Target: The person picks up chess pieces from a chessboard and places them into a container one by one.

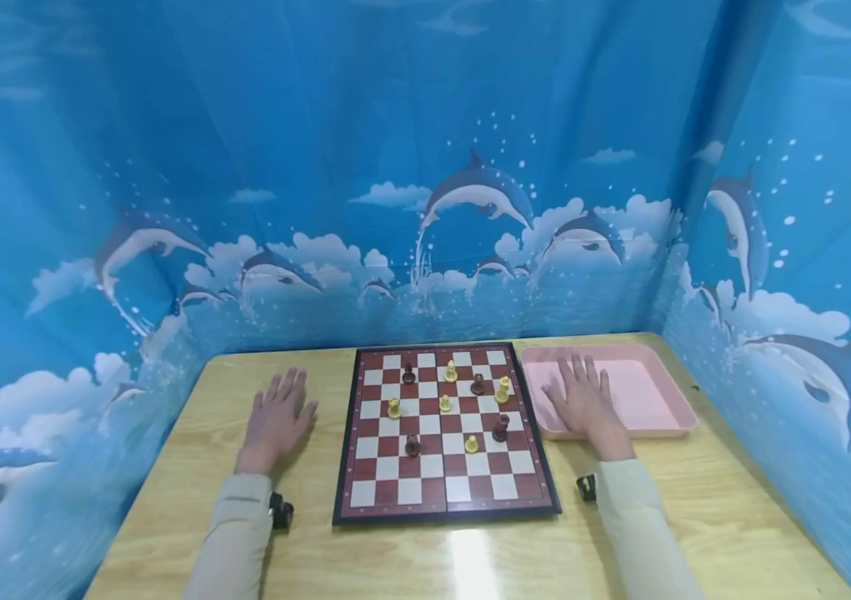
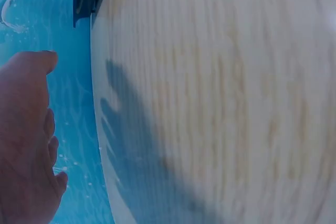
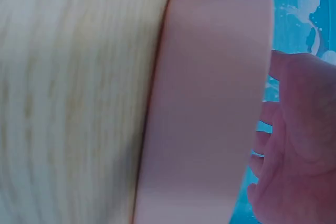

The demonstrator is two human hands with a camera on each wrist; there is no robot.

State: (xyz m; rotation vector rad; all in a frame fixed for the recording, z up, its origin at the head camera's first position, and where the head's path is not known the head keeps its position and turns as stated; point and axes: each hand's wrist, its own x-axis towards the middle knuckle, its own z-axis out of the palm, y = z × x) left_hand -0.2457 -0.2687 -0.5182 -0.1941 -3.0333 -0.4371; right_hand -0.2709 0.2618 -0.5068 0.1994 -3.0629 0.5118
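Observation:
My left hand [image 1: 275,425] is spread with its fingers straight, left of the chessboard [image 1: 458,487]. In the left wrist view that hand [image 2: 23,140] is raised off the wood and casts a shadow on it. My right hand [image 1: 588,406], also spread, is over the left part of the pink tray [image 1: 650,383]. The right wrist view shows this hand [image 3: 304,140] beyond the tray's side wall [image 3: 205,103], holding nothing. Several yellow and dark chess pieces stand scattered on the board, among them a yellow king [image 1: 503,390], a dark rook [image 1: 500,428] and a yellow pawn [image 1: 472,444].
The board and tray stand side by side on a light wooden table [image 1: 395,562]. A blue dolphin-print curtain [image 1: 335,200] encloses the back and sides. A small black device sits at the left wrist [image 1: 280,511], another at the right wrist [image 1: 586,488].

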